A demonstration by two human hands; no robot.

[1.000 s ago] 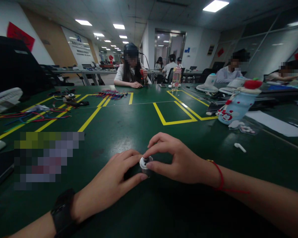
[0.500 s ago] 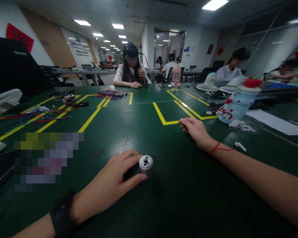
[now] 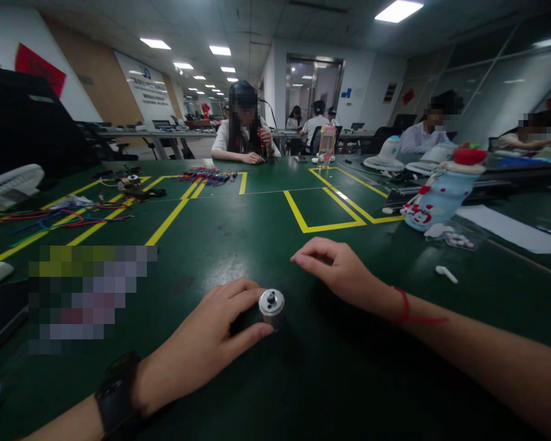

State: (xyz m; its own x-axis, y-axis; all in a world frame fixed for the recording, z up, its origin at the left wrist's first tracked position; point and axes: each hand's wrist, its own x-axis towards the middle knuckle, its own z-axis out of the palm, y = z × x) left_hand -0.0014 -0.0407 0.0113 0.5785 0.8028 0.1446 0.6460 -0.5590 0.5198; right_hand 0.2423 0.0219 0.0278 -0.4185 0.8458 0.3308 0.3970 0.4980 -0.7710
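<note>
A small silver cylindrical motor (image 3: 272,306) stands upright on the green table, its top face with a short shaft and small holes turned up. My left hand (image 3: 211,324), with a black watch at the wrist, is closed around it from the left, thumb in front and fingers behind. To the right and farther back, my right hand (image 3: 326,263) hovers over the table with its thumb and forefinger tips brought together. Whatever they may pinch is hidden or too small to make out. A red string circles the right wrist.
Coloured wires (image 3: 68,214) lie at the left, with a pile of short leads (image 3: 206,176) farther back. At the right are a blue bottle (image 3: 441,196), a white earbud (image 3: 446,274) and paper (image 3: 509,229). A co-worker (image 3: 243,131) sits opposite. Yellow tape (image 3: 335,227) marks the table.
My right hand has come left and nearer to me, toward the motor, its fingers staying closed. My left hand and the motor have stayed in place.
</note>
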